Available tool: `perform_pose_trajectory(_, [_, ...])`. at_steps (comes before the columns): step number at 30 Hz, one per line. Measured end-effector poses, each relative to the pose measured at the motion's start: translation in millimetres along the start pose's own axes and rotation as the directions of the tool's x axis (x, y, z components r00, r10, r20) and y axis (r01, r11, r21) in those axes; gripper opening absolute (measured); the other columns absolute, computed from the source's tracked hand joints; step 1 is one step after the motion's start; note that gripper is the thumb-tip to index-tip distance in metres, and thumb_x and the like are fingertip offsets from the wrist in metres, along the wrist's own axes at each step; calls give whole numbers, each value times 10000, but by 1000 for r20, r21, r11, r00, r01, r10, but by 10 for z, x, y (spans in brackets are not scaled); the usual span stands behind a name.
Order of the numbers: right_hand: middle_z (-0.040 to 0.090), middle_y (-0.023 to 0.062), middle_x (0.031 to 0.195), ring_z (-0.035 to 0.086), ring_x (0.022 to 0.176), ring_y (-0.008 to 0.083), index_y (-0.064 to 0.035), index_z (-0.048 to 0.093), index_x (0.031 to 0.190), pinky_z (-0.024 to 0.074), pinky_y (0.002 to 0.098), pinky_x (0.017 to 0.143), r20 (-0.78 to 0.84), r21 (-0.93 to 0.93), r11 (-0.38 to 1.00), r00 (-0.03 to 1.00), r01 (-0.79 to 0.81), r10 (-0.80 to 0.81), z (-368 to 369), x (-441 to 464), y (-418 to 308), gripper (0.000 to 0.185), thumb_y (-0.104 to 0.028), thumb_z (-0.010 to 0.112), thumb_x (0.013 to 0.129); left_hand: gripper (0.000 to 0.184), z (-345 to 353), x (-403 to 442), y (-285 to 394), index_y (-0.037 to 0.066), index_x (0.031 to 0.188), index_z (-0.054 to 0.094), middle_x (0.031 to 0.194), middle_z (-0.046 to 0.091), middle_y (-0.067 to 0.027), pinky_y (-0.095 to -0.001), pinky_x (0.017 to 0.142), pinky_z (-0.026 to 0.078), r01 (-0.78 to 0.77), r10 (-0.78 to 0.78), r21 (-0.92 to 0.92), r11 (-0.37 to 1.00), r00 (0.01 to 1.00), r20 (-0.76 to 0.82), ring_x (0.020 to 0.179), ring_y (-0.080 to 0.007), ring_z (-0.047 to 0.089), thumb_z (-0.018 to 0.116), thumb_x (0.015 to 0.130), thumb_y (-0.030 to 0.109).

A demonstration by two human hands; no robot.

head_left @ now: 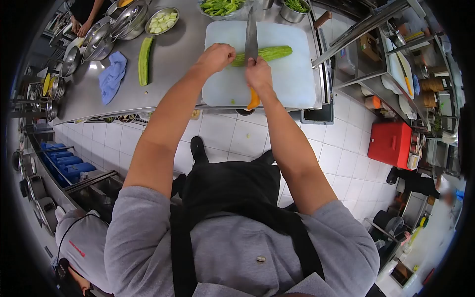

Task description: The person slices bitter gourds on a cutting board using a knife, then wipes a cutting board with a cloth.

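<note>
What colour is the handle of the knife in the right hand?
The knife's handle is orange; the head view shows it best.

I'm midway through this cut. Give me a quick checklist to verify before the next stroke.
1. Knife held: ok, the right hand wraps its handle.
2. Left hand away from the blade: ok, it is at the gourd's left end, with a gap to the blade.
3. Gourd supported: ok, it lies on the white cutting board.
4. Blade touching the gourd: cannot tell; it crosses over it in this view.
5. Floor free of scraps: not ok, a small green bit lies there.
6. Blue cloth off the board: ok.
</note>
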State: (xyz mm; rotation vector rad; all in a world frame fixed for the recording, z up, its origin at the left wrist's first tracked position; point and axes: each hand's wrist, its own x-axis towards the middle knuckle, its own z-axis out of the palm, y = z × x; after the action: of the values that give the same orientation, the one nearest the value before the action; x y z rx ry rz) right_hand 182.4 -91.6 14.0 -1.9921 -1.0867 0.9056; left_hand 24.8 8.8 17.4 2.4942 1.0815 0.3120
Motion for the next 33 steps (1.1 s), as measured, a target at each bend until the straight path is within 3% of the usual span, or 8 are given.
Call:
perform_pose_trajectory(8, [692,277,763,685,527,349,89,587,1014,570,438,560,188,-15,998,980,-60,62,-206,-498,69,400,-291,468,1048,82,183,47,-158,67,942,739,1003,745,-112,-406,844,574,-56,57,8,998,996,-74,895,-305,721,708,887,119])
perform_pose_trajectory(11, [678,257,724,670,502,333,83,589,1003,562,436,541,244,-72,997,969,-30,47,-438,-853,94,382,-273,458,1051,86,140,25,-112,71,944,742,998,746,-105,-407,840,574,-57,59,32,998,995,-75,895,-304,721,704,893,129])
perform_pose_trajectory(13, [668,240,715,648,478,322,79,589,992,549,439,522,302,-143,986,946,-81,121,-597,-1034,122,373,-262,453,1058,90,74,-20,-50,71,946,742,995,746,-102,-405,838,574,-33,35,26,999,997,-65,893,-303,720,700,897,133])
perform_pose_trajectory(23, [658,227,712,626,463,316,80,590,962,520,426,482,347,-210,962,906,-175,240,-878,-1395,-79,385,-263,450,1065,106,119,-11,-119,76,972,742,1007,749,-94,-406,828,568,10,-14,-63,998,998,-53,900,-301,716,697,904,144])
perform_pose_trajectory(33, [644,265,646,639,445,336,106,584,934,541,436,470,284,3,1000,959,16,-16,-175,-530,133,378,-236,456,1035,101,127,38,-100,51,943,729,975,740,-119,-408,817,567,-78,76,-20,997,995,-71,872,-316,711,709,886,131])
